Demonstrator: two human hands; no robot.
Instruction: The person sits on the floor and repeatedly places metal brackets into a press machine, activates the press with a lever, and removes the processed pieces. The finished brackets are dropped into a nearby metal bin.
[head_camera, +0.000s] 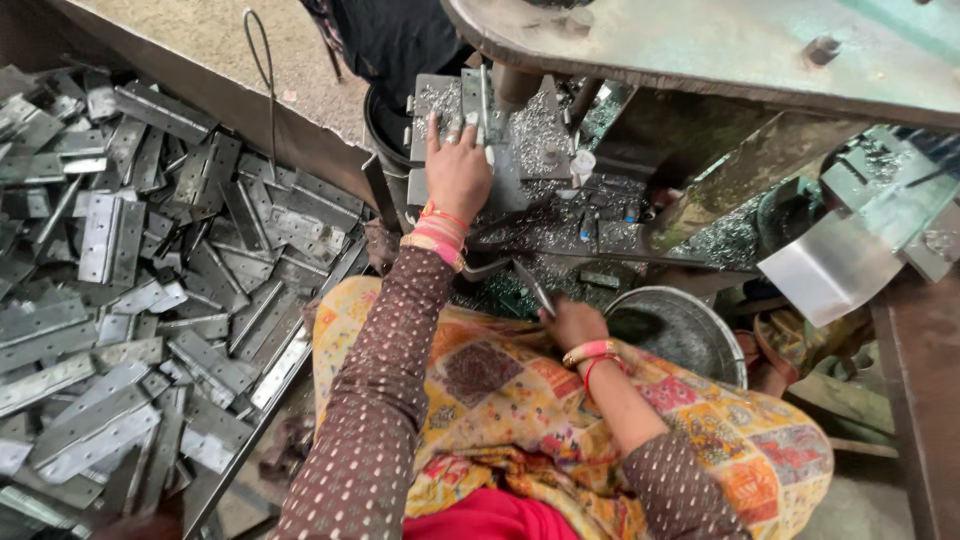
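Observation:
My left hand (457, 170) reaches forward and rests flat on a grey metal plate (440, 100) lying on the machine bed, fingers spread on top of it. My right hand (572, 322) stays near my lap and grips a thin metal strip (533, 287) that points up and to the left. Both wrists wear pink and gold bangles. A patterned yellow cloth (500, 390) covers my lap. Silver metal shavings (560, 215) lie thick over the bed between the two hands.
A big heap of grey metal hinge plates (130, 280) fills the left side. The press machine's heavy top plate (720, 50) overhangs the bed. A round metal bowl (680, 330) sits right of my right hand. A bent metal sheet (835, 265) stands further right.

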